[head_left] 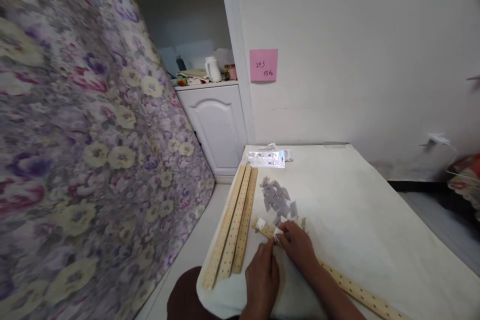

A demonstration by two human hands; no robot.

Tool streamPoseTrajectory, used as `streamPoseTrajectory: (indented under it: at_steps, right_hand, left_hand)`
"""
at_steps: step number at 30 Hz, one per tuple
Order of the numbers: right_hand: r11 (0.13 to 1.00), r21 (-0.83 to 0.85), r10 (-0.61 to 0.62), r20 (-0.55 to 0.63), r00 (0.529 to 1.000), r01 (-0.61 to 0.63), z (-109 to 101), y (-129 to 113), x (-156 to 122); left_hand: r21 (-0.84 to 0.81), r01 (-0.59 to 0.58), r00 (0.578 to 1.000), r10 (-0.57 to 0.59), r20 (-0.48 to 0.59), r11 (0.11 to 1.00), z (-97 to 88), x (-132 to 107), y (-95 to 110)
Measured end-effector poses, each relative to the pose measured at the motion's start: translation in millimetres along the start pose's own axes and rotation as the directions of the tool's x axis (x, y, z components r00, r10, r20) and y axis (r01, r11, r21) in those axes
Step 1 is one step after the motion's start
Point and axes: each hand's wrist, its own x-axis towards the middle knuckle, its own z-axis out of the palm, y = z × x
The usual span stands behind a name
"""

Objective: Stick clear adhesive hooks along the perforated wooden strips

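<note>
A long wooden strip with rows of holes (350,285) lies slantwise on the table, passing under my right forearm. At its far left end, my right hand (298,245) pinches a small white piece (278,233) against the wood. My left hand (262,275) is closed beside it, thumb and index fingertip meeting at the near edge of that piece; what they grip is too small to make out. Another small white piece (261,223) sits on the strip's end. Just beyond the hands is a loose pile of small grey, partly see-through pieces (276,197).
Three more perforated wooden strips (234,232) lie side by side along the left edge of the white-covered table (337,185). Clear plastic packets (266,158) rest at the back edge. A floral curtain (93,160) hangs at left, and a wall with a pink note (263,65) stands behind.
</note>
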Motion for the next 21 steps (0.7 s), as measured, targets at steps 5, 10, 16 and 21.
streamPoseTrajectory:
  at_steps: [5, 10, 16, 21]
  right_hand:
    - [0.999, 0.01, -0.035, -0.028, 0.999, 0.035, 2.6, 4.4, -0.6]
    - [0.998, 0.025, -0.054, -0.036, 0.998, 0.055, 3.9, 7.2, -1.8]
    - [0.997, 0.021, -0.07, -0.028, 0.997, 0.07, 2.8, 5.5, -5.6]
    - [0.999, -0.016, -0.032, -0.015, 0.999, 0.032, 1.9, 0.3, -4.9]
  left_hand:
    - [-0.008, -0.016, 0.999, 0.016, -0.03, 1.0, 1.6, -0.7, -1.3]
    - [-0.008, -0.017, 0.998, 0.017, -0.053, 1.0, 2.4, -1.8, -1.9]
    - [-0.037, -0.032, 0.997, 0.029, -0.071, 0.999, 2.0, -2.7, -2.6]
    - [-0.047, -0.042, 0.996, 0.038, -0.085, 0.998, -0.3, -2.0, -0.4]
